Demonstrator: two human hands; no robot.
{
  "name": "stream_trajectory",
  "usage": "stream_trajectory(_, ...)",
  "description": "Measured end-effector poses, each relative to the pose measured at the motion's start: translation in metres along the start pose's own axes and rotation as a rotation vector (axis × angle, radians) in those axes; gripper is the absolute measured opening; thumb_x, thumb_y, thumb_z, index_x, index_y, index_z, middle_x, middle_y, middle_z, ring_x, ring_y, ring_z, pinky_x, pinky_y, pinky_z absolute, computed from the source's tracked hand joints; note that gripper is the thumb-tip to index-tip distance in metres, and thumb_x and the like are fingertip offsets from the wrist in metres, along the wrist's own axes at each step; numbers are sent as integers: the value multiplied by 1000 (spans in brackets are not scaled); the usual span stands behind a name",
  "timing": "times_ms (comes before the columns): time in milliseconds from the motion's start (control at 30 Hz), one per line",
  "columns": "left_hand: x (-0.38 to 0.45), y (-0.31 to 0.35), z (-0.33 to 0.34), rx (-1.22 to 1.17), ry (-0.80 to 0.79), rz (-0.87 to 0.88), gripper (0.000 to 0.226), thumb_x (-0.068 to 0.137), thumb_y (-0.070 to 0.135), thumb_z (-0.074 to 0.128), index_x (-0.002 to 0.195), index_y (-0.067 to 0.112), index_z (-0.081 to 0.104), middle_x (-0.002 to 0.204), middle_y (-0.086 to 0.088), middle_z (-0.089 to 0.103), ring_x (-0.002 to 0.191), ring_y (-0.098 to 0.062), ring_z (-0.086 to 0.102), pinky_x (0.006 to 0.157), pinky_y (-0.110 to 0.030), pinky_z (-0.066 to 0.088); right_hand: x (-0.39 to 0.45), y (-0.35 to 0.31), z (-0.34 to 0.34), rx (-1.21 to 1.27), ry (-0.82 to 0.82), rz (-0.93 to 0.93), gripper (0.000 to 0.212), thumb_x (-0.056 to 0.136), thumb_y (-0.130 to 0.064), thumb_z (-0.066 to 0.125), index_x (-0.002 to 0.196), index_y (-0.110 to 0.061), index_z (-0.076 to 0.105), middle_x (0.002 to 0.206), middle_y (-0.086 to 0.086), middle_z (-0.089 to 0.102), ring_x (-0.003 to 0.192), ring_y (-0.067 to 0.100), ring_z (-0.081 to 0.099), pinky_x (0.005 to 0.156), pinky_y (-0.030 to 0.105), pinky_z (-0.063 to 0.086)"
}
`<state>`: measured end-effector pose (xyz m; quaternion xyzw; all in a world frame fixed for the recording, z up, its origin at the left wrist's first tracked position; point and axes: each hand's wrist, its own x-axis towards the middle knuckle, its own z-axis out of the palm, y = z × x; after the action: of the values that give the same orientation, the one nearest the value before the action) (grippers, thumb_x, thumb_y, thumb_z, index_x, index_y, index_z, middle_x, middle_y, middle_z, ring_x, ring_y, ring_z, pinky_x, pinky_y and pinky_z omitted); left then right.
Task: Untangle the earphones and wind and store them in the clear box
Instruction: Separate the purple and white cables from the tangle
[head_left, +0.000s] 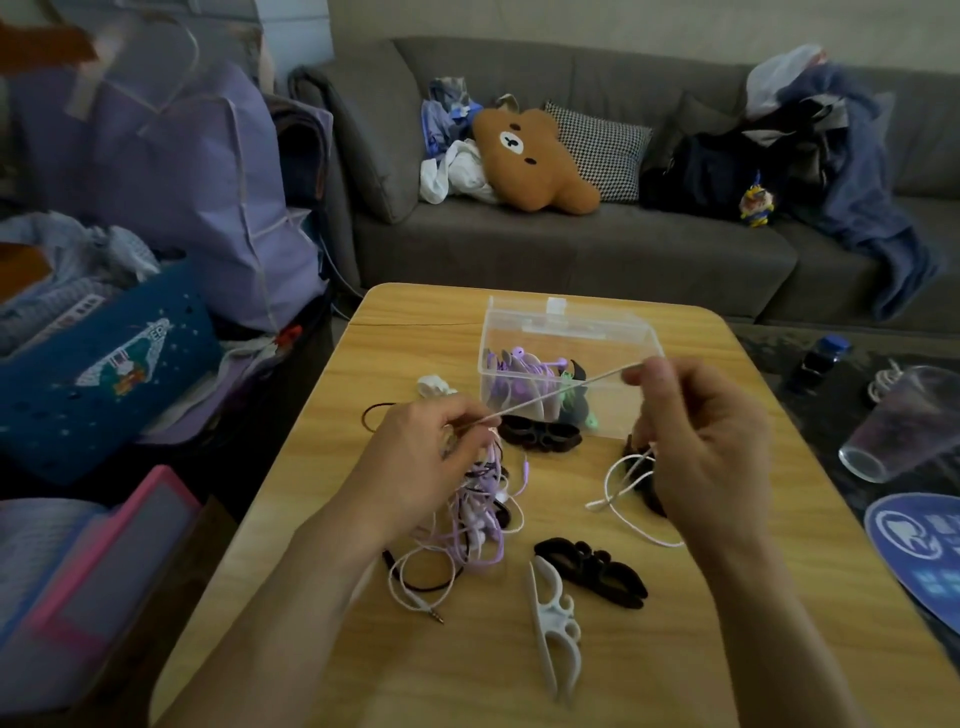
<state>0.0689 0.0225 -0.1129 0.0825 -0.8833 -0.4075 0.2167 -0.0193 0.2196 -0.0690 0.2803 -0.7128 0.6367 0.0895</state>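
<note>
I'm pinching the white cord (561, 391) taut with my left hand (423, 457) and right hand (696, 441), easing it slowly from the tangle (478, 514) so no knots are tightening.

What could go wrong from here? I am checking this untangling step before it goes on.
1. The white cord is pulled taut between the left hand and right hand; pulling harder may tighten knots in the tangled bundle.
2. The taut cord runs just in front of the clear box, so a swing could knock it.
3. The loose tail lies by a black winder and may catch on it.
</note>
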Motion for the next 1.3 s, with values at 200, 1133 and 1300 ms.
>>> stream_trajectory(200, 8, -16, 11, 222, 74, 78, 13, 87, 10, 69, 88, 23, 74, 83, 14, 64, 82, -4, 59, 78, -32, 51, 5, -7, -23, 146, 230, -60, 24, 107, -24, 43, 93, -19, 62, 74, -4, 58, 64, 14, 56, 57, 29, 50)
stream_trajectory(1133, 3, -13, 23, 446, 124, 228, 21, 79, 50, 70, 89, 33, 74, 92, 18, 62, 108, -14, 50, 91, -31, 17, -2, 8, 20, -503, -418, 35, 11, 87, -36, 76, 78, -30, 71, 72, -19, 48, 76, -18, 49, 65, 3, 37)
stream_trajectory(1300, 5, -18, 15, 459, 139, 92, 13, 74, 42, 80, 84, 39, 73, 98, 23, 58, 112, -8, 42, 89, -29, 11, 7, -3, 4, -349, -147, 62, 13, 90, -26, 71, 81, -31, 65, 79, -13, 50, 67, -4, 48, 60, 8, 40)
